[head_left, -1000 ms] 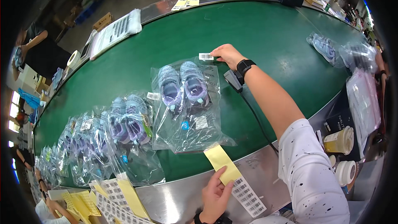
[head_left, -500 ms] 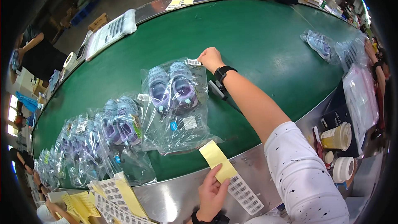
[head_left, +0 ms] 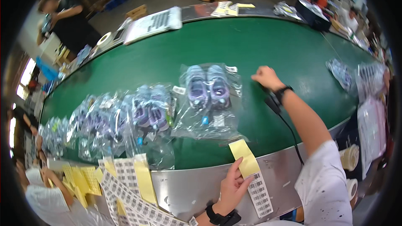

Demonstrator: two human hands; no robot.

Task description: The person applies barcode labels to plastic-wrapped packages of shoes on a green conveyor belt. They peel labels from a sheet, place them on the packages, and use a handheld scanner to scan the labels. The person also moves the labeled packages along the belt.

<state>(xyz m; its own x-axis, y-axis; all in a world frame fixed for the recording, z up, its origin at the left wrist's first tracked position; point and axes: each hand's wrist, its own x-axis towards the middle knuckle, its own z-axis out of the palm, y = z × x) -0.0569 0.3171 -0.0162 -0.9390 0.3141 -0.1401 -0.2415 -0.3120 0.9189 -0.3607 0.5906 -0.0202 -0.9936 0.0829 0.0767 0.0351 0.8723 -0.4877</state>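
Note:
My left hand pinches a label sheet, with bare yellow backing at its top and rows of printed labels below. The sheet reaches over the steel table edge. To the right of the bagged shoes, my right hand is closed, held over the green belt. A black corded device sits under its palm and wrist; the grip on it is partly hidden. A pair of blue and purple shoes lies flat in a clear plastic bag. One white label sits at the bag's upper right corner.
Several more bagged shoes line the green belt on the left. Label sheets lie on the steel edge. A cable runs toward me. Bagged shoes and a cup are at right. Other people work around.
My right hand has moved off the label at the bag's corner, to the right, and the black device has moved with it. The view has shifted. My left hand still holds the sheet.

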